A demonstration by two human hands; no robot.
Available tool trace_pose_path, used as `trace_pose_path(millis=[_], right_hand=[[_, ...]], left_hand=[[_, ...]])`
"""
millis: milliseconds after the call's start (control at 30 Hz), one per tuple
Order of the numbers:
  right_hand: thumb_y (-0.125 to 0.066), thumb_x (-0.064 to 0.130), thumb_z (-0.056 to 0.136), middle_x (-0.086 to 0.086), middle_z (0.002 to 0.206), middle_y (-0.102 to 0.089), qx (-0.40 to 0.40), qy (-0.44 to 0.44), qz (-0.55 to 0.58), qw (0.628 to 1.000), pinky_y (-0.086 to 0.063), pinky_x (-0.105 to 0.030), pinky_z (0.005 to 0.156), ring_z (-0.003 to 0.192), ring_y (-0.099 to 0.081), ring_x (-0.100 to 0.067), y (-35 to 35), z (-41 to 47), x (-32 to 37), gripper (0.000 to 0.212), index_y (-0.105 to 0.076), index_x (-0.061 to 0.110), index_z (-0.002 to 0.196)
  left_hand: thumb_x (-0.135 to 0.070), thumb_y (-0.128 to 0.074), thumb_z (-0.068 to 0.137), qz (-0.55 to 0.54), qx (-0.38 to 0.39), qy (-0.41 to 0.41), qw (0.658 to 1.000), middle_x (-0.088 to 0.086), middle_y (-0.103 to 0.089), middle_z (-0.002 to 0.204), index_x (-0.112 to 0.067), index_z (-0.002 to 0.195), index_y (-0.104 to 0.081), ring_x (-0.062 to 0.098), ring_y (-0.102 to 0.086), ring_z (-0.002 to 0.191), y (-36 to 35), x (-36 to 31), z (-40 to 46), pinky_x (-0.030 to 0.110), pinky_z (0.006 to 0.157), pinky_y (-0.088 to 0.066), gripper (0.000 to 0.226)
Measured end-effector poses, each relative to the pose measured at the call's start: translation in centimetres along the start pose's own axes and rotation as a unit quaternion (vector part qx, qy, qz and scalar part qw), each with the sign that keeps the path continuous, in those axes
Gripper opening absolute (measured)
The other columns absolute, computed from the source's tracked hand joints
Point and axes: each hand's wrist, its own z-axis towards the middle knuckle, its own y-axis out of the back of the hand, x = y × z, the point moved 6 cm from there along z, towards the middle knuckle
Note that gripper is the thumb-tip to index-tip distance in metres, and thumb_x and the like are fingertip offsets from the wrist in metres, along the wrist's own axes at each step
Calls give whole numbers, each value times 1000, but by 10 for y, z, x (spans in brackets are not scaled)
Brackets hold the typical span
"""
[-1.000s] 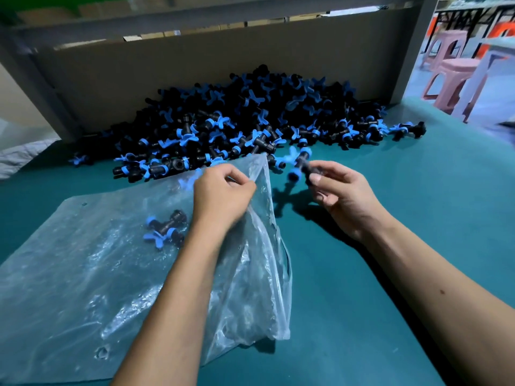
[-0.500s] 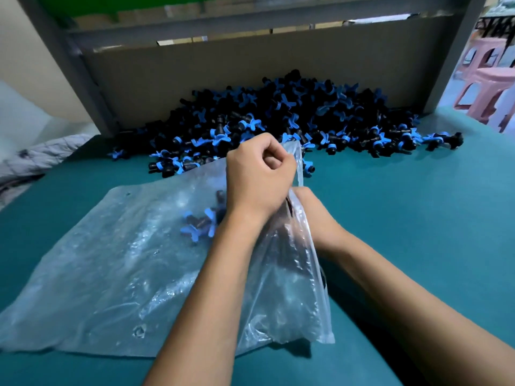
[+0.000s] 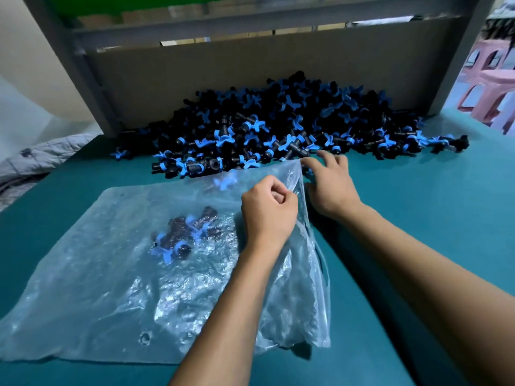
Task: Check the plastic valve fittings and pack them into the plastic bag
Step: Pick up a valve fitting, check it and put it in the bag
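A clear plastic bag [image 3: 117,288] lies flat on the teal table, its mouth at the right. My left hand [image 3: 267,210] pinches the upper edge of the mouth and holds it raised. Inside the bag lie a few black valve fittings with blue handles [image 3: 184,235]. A large heap of the same fittings [image 3: 284,126] is piled against the cardboard back wall. My right hand [image 3: 330,182] is outside the bag, just right of its mouth, fingers spread and relaxed, reaching toward the front of the heap. It holds nothing.
The teal table [image 3: 418,218] stretches to the right of the bag. A grey metal frame [image 3: 83,73] and cardboard panel [image 3: 250,62] close off the back. Pink plastic stools [image 3: 490,87] stand beyond the right edge. Grey cloth [image 3: 30,160] lies at the left.
My right hand put its fitting into the bag, came out empty and moved up toward the heap. My left hand kept holding the bag's mouth. More fittings now lie in the bag.
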Motion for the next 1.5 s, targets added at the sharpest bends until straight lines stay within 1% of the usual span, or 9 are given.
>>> trace_pose_path(millis=[133,367,533,667,900,1000,1133,1300,1500], right_hand=[[-60,34,98,-8,148,-47,66,27,4,997,-40,-46,108,138,-37,-34,-9,6,-5,56,-42,28,150],[-71,16,89,-9,90,-63,-37,9,50,998,-50,-39,77,90,-59,-31,27,-22,-30,5,-72,14,93],[-62,20,95,-6,93,-64,-92,-9,71,993,-46,-35,73,92,-60,-30,38,-37,-40,12,-67,18,105],[-53,39,101,-2,102,-45,30,55,7,998,-47,-39,80,105,-47,-24,15,-30,-5,33,-54,40,133],[-58,12,93,-8,92,-58,-57,-32,59,996,-43,-36,70,87,-56,-34,32,-34,-28,7,-64,15,92],[-63,12,95,-3,78,-65,-135,-84,227,961,-42,-32,65,72,-59,-23,47,-45,-52,8,-59,20,97],[-73,10,92,-12,76,-65,-88,-136,548,821,-47,-27,57,62,-59,-20,42,-57,-59,17,-58,10,101],[-77,7,86,-7,79,-63,-23,-63,598,799,-49,-19,63,66,-59,-13,38,-68,-54,15,-72,18,95],[-84,15,69,-14,86,-72,18,-71,600,797,-56,-26,68,70,-67,-18,33,-71,-49,33,-69,6,98]], left_hand=[[-16,-68,80,30,-1,11,999,-9,-61,62,-22,80,-62,4,-58,66,-5,6,-5,11,46,-34,9],[-18,-66,79,56,15,13,998,-14,-64,74,-28,84,-61,-7,-56,70,-10,8,-6,16,46,-30,12],[-23,-63,77,53,21,24,998,-20,-65,77,-34,84,-59,-2,-59,67,-10,10,-9,22,52,-33,14],[-26,-60,73,48,25,25,998,-20,-66,78,-34,85,-59,7,-63,68,-11,12,-8,25,57,-41,15],[-29,-59,71,34,35,26,998,-32,-64,84,-37,84,-60,9,-64,70,-13,17,-6,27,64,-51,15],[-27,-63,77,-53,53,42,996,-20,-69,79,-32,83,-64,13,-67,63,-19,14,-4,29,60,-53,7],[-26,-69,97,-303,124,155,932,8,-72,80,-10,95,-66,18,-65,56,-30,11,-7,25,50,-53,16],[-22,-75,92,-380,174,214,883,16,-77,97,-4,110,-69,24,-74,71,-37,11,-14,23,64,-60,25],[5,-74,87,-387,184,209,879,13,-76,81,-1,89,-71,25,-75,70,-38,15,-18,27,74,-63,7]])
